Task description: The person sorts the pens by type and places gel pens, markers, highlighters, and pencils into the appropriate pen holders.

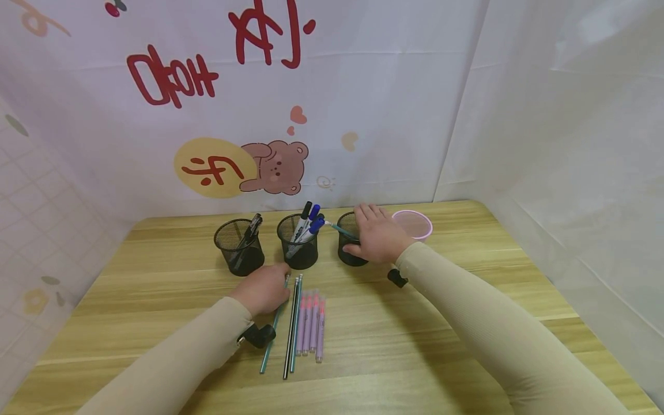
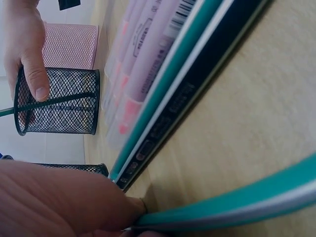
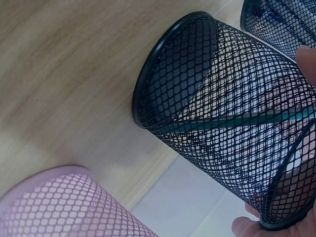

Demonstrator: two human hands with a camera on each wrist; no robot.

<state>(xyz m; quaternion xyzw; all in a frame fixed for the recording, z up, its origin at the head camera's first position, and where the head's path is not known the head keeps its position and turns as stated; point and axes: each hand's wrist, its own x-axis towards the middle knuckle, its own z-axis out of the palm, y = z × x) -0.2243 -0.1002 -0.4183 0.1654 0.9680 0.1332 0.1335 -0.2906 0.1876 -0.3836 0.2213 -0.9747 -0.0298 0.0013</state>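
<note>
The fingers of the left hand (image 1: 263,290) pinch the far end of a green pencil (image 1: 277,316), and I can't tell if the pencil's middle touches the wood. The right hand (image 1: 381,235) has its fingers curled round the top of a black net cup (image 1: 349,255), holding it upright on the worktop (image 1: 415,357). One more green pencil (image 1: 339,229) leans inside that cup and pokes out toward the cup next to it. Just beside the left hand, on the right, lie two more pencils, a dark striped one (image 1: 291,331) and a green one (image 1: 297,323). Next to those, four purple pens (image 1: 309,328) with pink ends lie in a row. Farther out, the middle black cup (image 1: 301,256) has fat white markers (image 1: 302,227) with black and blue caps. The black cup on the left (image 1: 238,256) has dark pens (image 1: 251,230) leaning on one side. A pink net cup (image 1: 419,226) stands past the right hand. Behind it all hangs a white cloth (image 1: 384,115) with a brown bear (image 1: 280,167), hearts and big red writing (image 1: 173,78).
</note>
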